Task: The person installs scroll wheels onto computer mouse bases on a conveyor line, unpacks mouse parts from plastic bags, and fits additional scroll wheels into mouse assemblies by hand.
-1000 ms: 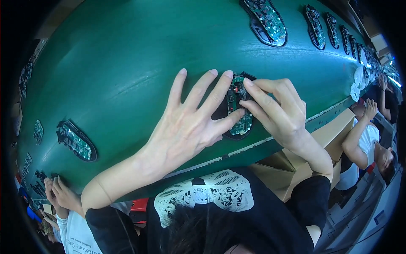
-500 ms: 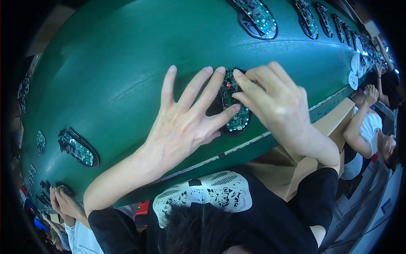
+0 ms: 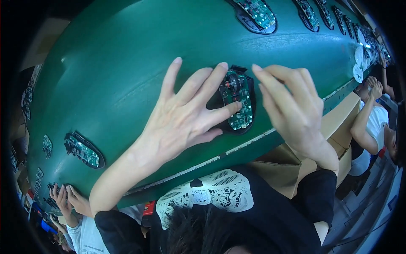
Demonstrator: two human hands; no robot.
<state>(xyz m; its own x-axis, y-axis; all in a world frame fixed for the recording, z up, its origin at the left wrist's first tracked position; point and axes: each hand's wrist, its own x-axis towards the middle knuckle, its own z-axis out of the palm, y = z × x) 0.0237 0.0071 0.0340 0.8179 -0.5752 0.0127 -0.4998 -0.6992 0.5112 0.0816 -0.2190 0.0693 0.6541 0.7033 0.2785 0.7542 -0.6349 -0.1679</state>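
In front of me on the green surface lies a black computer mouse base (image 3: 251,95) with a green circuit board (image 3: 242,120) in it. A dark scroll wheel (image 3: 234,82) shows near the board's far end. My left hand (image 3: 179,114) is spread over the left side of the base. One of its fingertips rests on the middle of the board, and another touches the far left edge. My right hand (image 3: 294,99) hovers just right of the base, apart from it. Its fingers are half curled, with thumb and index tips apart and nothing visible between them.
More mouse bases with boards lie at the far edge (image 3: 259,17), far right (image 3: 308,17) and left (image 3: 83,150). An open cardboard box (image 3: 279,171) stands below the near edge. A co-worker's hands (image 3: 67,199) work at lower left; another person (image 3: 368,122) sits at right.
My right hand has drawn back to the right from the board, uncovering the scroll wheel. My left hand stays on the board. The co-worker's hands at lower left have moved apart.
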